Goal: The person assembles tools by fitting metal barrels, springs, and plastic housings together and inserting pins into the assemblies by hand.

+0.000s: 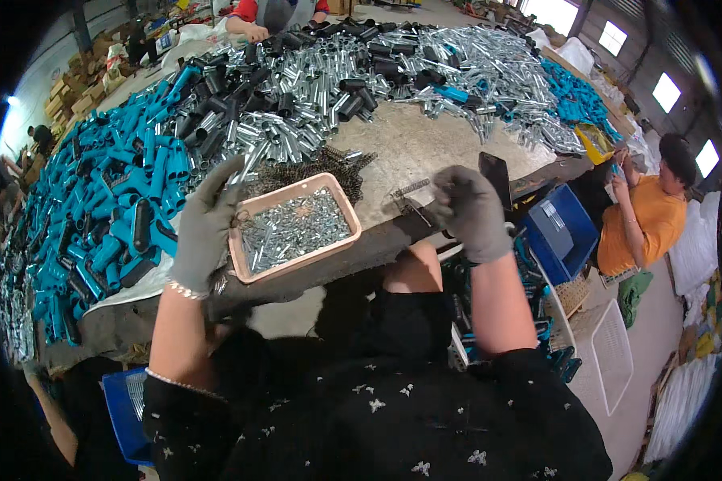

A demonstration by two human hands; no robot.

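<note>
My left hand (203, 228), in a grey glove, is raised beside the left rim of a shallow pink tray (297, 263). Its thumb and fingers are curved with a gap between them, and I see nothing held. Small silvery metal parts (301, 224) fill the tray. My right hand (471, 212), gloved too, is curled closed over the table's front edge; what its fingers hold, if anything, is hidden. Close to its fingertips is a thin coil spring (410, 190), above a small dark metal piece (413, 214). Whether the hand touches the spring I cannot tell.
Dark springs (321, 172) lie behind the tray. Teal handles (112, 208) are heaped left, metal tubes (297, 96) behind. A phone-like black slab (496, 178) sits right of my right hand. Blue bin (565, 232) and white crate (606, 353) stand right, near an orange-shirted person (650, 212).
</note>
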